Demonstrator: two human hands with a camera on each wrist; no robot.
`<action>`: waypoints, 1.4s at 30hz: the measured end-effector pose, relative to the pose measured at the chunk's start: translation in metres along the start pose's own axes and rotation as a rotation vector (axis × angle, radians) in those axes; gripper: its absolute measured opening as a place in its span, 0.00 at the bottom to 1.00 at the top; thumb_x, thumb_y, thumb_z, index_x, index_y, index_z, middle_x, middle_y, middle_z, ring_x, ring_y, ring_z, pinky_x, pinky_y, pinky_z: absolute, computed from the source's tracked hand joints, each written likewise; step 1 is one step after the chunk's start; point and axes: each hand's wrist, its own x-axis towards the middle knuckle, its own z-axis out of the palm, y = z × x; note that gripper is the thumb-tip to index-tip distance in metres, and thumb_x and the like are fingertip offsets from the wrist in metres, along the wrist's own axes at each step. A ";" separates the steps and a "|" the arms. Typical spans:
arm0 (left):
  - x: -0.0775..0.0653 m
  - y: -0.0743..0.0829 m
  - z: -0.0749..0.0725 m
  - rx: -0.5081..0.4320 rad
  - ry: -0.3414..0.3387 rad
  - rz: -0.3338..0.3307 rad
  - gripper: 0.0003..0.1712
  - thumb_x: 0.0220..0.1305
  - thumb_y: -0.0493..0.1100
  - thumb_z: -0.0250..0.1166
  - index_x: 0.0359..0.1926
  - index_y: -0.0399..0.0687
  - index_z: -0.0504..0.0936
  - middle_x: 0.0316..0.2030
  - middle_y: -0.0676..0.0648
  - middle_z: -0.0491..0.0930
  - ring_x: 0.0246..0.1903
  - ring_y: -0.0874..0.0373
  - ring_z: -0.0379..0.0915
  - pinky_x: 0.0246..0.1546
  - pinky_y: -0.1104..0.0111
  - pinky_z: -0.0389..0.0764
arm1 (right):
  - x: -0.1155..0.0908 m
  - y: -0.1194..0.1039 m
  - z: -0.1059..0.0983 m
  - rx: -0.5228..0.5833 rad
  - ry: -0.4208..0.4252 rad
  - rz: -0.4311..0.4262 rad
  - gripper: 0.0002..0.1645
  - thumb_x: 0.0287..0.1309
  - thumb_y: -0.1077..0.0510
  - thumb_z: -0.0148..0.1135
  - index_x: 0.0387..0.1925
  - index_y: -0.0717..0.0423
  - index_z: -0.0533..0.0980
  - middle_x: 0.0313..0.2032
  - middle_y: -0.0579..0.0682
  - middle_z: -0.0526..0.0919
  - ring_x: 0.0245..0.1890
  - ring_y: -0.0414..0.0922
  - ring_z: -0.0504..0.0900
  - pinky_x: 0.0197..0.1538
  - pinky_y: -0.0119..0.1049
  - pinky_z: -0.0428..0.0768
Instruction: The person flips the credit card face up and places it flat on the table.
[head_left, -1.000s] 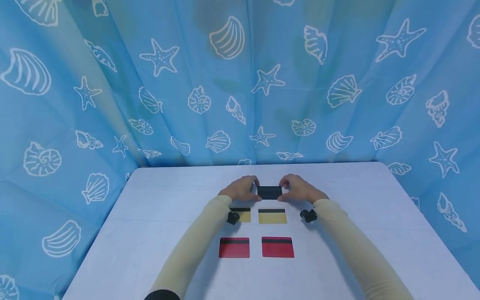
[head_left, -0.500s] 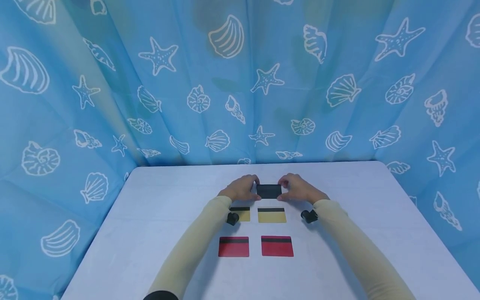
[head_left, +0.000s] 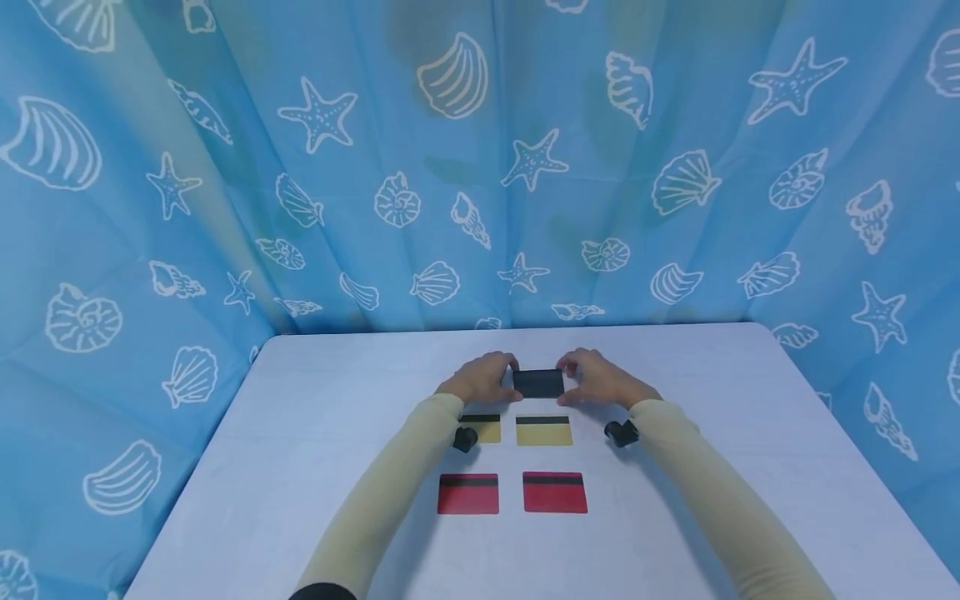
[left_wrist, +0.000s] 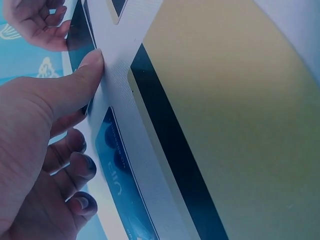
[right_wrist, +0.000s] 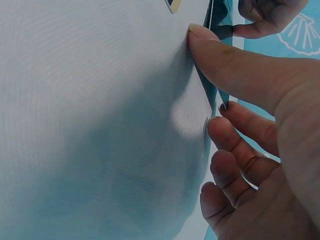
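Between my two hands, near the far side of the table, a black card [head_left: 538, 384] is held tilted. My left hand [head_left: 480, 377] pinches its left end, thumb at the near edge and finger at the far side. At the right end my right hand [head_left: 600, 379] does likewise. The right wrist view shows the thumb [right_wrist: 225, 57] on the dark card [right_wrist: 202, 82] and a second edge behind; whether that is another card I cannot tell. Under the left hand, the left wrist view shows a blue card [left_wrist: 122, 175] with lettering, hidden in the head view.
Nearer lie two yellow cards with black stripes: the left one [head_left: 489, 429], partly covered by the left wrist camera [head_left: 465, 437], and the right one [head_left: 543, 431]. Closer still are two red cards, left [head_left: 468, 494] and right [head_left: 555, 492]. A shell-print curtain [head_left: 450, 167] hangs behind the white table [head_left: 337, 375].
The black card's upper edge has risen very slightly since a second ago. My right wrist has shifted a little to the right. Both hands keep their hold, and the other cards lie still.
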 end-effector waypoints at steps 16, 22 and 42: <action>-0.002 -0.001 -0.001 -0.016 -0.009 0.012 0.33 0.66 0.56 0.72 0.67 0.52 0.76 0.54 0.48 0.81 0.51 0.56 0.76 0.62 0.60 0.79 | -0.005 -0.004 -0.001 -0.013 0.022 -0.023 0.40 0.54 0.52 0.79 0.67 0.56 0.74 0.51 0.55 0.77 0.54 0.52 0.74 0.61 0.51 0.78; -0.002 -0.002 -0.001 -0.039 -0.013 0.025 0.34 0.66 0.56 0.72 0.68 0.52 0.76 0.54 0.47 0.82 0.50 0.56 0.75 0.62 0.59 0.79 | -0.007 -0.003 -0.005 -0.001 0.020 -0.036 0.42 0.53 0.50 0.79 0.67 0.56 0.74 0.51 0.54 0.77 0.53 0.51 0.73 0.58 0.50 0.78; 0.000 0.017 -0.007 -0.050 0.044 0.175 0.40 0.64 0.60 0.73 0.71 0.49 0.74 0.55 0.48 0.83 0.49 0.58 0.78 0.58 0.62 0.81 | -0.013 -0.011 -0.020 -0.005 0.034 -0.114 0.41 0.54 0.49 0.79 0.66 0.58 0.74 0.51 0.55 0.78 0.52 0.53 0.73 0.55 0.49 0.78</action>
